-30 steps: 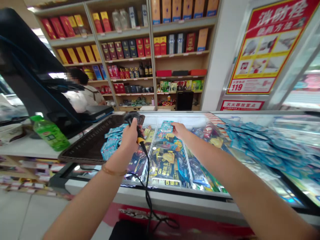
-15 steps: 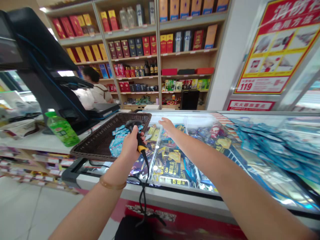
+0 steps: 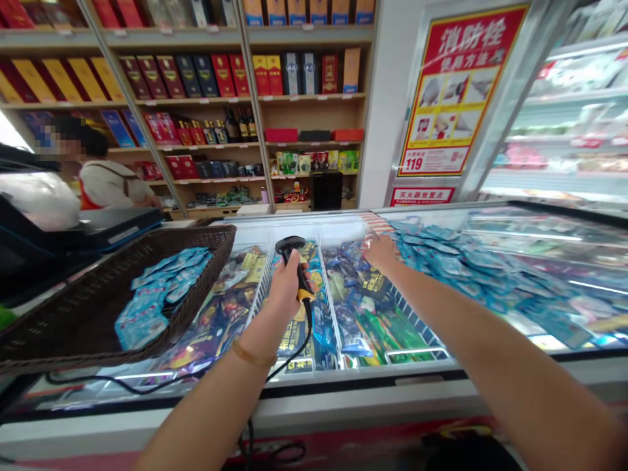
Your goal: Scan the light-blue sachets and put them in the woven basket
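Observation:
My left hand (image 3: 287,282) is wrapped around the grip of a black and yellow barcode scanner (image 3: 296,258), held above the chest freezer. Its black cable (image 3: 299,347) hangs down across the freezer's front edge. My right hand (image 3: 383,254) is over the freezer, beside the left end of a large pile of blue packets (image 3: 461,261). Its fingers are blurred and partly turned away, so their grip does not show. More blue packets (image 3: 167,288) lie in a brown woven basket (image 3: 210,261) on the left.
Under the glass, white wire dividers (image 3: 330,301) separate colourful packaged goods (image 3: 377,327). A person in an apron (image 3: 112,180) stands behind the counter at left, near a plastic bag (image 3: 39,196). Shelves of boxes and bottles (image 3: 196,78) line the back wall.
My view has swung right. The right hand has moved right, to beside the blue packet pile. The left hand, still gripping the scanner, has also shifted right, away from the basket.

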A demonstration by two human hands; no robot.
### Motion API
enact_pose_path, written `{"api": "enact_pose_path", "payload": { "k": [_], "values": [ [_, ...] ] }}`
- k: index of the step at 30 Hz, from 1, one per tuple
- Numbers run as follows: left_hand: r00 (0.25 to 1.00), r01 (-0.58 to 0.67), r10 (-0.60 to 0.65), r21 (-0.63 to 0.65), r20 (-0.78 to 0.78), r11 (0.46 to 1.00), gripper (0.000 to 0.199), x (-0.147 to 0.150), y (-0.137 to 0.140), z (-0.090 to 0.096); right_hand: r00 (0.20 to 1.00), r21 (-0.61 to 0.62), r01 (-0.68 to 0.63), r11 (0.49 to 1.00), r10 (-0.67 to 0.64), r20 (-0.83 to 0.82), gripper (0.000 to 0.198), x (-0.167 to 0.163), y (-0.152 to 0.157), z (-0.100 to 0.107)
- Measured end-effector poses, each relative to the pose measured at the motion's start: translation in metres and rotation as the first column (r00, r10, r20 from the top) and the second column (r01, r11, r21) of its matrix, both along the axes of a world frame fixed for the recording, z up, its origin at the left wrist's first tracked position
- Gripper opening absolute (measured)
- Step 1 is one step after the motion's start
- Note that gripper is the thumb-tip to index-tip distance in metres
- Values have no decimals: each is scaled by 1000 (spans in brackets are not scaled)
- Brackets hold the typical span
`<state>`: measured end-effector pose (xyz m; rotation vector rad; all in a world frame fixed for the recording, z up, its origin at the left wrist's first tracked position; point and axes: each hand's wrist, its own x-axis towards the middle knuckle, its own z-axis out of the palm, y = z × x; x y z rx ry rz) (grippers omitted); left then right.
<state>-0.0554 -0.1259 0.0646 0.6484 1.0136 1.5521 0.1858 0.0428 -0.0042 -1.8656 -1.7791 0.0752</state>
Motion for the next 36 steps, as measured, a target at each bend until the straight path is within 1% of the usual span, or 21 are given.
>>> {"api": "enact_pose_path", "payload": {
  "k": [1,3,5,8,11,13,16,18,20,22,24,25,27,28,29,31,32,34,36],
  "values": [
    [1000,13,-13,2,-11,1000,45,3,1,-4,998,-4,34,999,-34,58,53,11,4,-2],
    [998,47,-47,0,-38,999,48,4,0,-13,991,-26,93,995,-90,103,49,24,11,-4],
    [995,70,-71,-16,-72,997,52,2,-1,-22,978,-53,109,993,-98,184,42,30,19,-6],
    [990,66,-73,-63,-117,996,54,-1,0,-32,961,-44,124,991,-109,255,37,29,27,-6],
    [986,102,-116,-112,-121,988,52,0,1,-38,965,-16,86,996,-80,249,35,19,24,-5],
    [981,132,-146,-111,-128,985,51,2,-1,-38,973,-19,26,999,-21,231,33,6,15,-3],
    [972,161,-172,-78,-162,984,50,7,-6,-38,974,-55,-80,995,90,208,30,-24,-10,0],
    [964,179,-189,-65,-185,982,49,9,-9,-37,969,-72,-169,983,179,171,28,-46,-32,2],
    [957,194,-203,-62,-209,979,48,11,-11,-37,962,-72,-226,972,234,143,29,-65,-52,5],
    [948,211,-220,-66,-228,975,45,13,-13,-38,949,-55,-277,959,282,142,33,-76,-67,10],
    [944,217,-229,-74,-236,973,42,13,-13,-38,940,18,-309,951,303,159,38,-76,-73,14],
    [944,216,-229,-79,-236,973,41,13,-13,-38,943,68,-302,951,288,165,39,-72,-73,15],
    [946,210,-224,-86,-234,974,40,13,-12,-38,967,140,-223,965,201,158,39,-60,-66,14],
    [946,210,-225,-89,-235,974,40,13,-12,-37,977,127,-170,977,151,148,43,-54,-62,12],
    [945,209,-225,-91,-237,974,41,13,-13,-37,983,83,-127,988,115,140,52,-48,-57,9],
    [941,217,-234,-95,-245,972,42,13,-13,-35,986,-44,-97,994,102,133,69,-38,-47,4],
    [938,223,-240,-96,-251,970,43,13,-14,-35,986,-93,-105,990,116,121,73,-35,-43,2],
    [927,242,-259,-96,-270,966,45,14,-16,-34,989,-127,-123,984,132,64,67,-32,-37,-1],
    [914,266,-281,-89,-294,960,46,16,-18,-33,991,-112,-129,985,126,-37,56,-31,-32,-3]
  ]
}}
